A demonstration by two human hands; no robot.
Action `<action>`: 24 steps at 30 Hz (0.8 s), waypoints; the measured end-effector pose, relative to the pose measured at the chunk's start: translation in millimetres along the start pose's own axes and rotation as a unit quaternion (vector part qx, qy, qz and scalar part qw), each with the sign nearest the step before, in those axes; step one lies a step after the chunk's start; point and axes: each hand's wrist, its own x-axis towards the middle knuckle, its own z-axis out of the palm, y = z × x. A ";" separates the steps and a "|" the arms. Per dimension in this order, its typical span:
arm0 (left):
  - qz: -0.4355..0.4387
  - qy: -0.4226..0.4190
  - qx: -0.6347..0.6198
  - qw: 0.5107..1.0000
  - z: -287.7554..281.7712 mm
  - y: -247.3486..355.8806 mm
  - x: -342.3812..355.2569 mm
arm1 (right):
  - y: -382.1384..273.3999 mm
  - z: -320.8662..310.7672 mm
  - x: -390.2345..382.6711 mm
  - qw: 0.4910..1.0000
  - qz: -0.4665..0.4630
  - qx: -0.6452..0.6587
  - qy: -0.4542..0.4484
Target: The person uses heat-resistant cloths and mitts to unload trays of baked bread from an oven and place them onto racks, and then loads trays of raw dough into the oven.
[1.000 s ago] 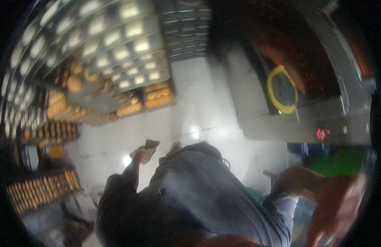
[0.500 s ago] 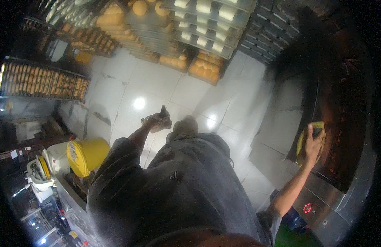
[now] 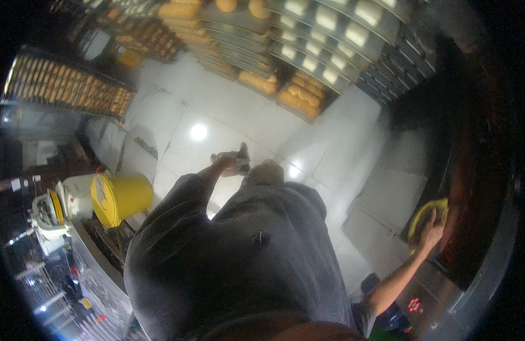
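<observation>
My right arm reaches out to the right, to the dark opening of an oven [image 3: 464,227]. The fingers of my right hand [image 3: 431,234] are closed on a curved yellow thing [image 3: 416,222], band-like with a dark middle; its exact kind is unclear. In front of my body, just left of the middle, my left hand [image 3: 225,164] is closed around a crumpled grey-brown cloth-like thing [image 3: 242,157]. A dark point of it sticks up above the fingers. Blur hides the finer detail of both hands.
Tall racks with trays of browned bread [image 3: 256,82] and pale dough pieces [image 3: 326,42] stand ahead. Further left is another rack of long rolls [image 3: 69,82]. A yellow bucket [image 3: 129,196] and a white machine [image 3: 80,196] are near my left side. Pale tiles [image 3: 217,125] cover the floor.
My view has turned, so the racks appear further right. My right hand and the yellow thing now appear lower in the picture, still by the oven opening. The left hand keeps its hold.
</observation>
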 end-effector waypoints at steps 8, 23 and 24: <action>0.150 -0.028 -0.393 0.907 -27.5 -36.5 54.2 | 35.0 -11.9 2.2 1.000 0.009 0.000 -0.013; -0.004 0.008 -0.149 0.989 33.1 -197.5 75.2 | 22.6 34.2 -48.4 0.981 -0.057 -0.120 0.139; -0.006 -0.001 -0.240 0.971 30.0 -202.9 83.8 | -1.9 29.8 -56.3 0.987 -0.069 -0.063 0.134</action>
